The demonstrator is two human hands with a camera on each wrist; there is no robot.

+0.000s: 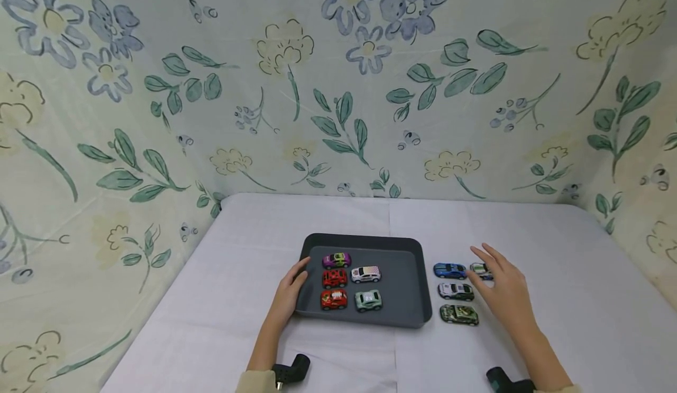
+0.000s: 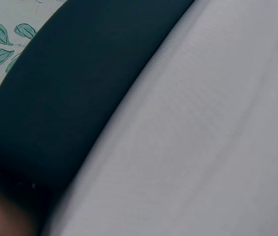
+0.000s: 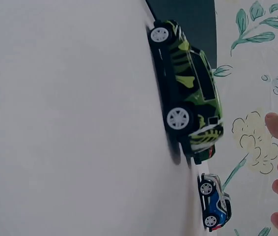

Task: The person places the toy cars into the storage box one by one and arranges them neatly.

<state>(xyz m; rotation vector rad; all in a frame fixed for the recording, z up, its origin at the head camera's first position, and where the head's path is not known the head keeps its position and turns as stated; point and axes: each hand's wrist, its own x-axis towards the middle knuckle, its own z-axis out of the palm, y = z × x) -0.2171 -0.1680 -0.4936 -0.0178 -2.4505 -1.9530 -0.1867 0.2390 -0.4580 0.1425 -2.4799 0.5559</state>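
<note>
My left hand (image 1: pixel 285 292) rests its fingers on the left rim of a dark grey tray (image 1: pixel 402 287); in the left wrist view the tray's outer wall (image 2: pixel 80 83) fills the upper left. Several toy cars stand in the tray, among them a purple one (image 1: pixel 336 260) and a white one (image 1: pixel 366 274). To the tray's right, my right hand (image 1: pixel 505 293) hovers with spread fingers beside a blue toy car (image 1: pixel 449 271), partly covering a white and green toy car (image 1: pixel 481 270). A silver car (image 1: pixel 456 291) and a green camouflage car (image 3: pixel 188 83) stand nearer me.
White cloth (image 1: pixel 185 322) covers the table, with a floral curtain (image 1: pixel 338 99) behind and at the sides. Two red toy cars (image 1: pixel 334 278) and a pale green one (image 1: pixel 368 300) share the tray. A black wrist mount (image 1: pixel 293 369) sits at the left wrist.
</note>
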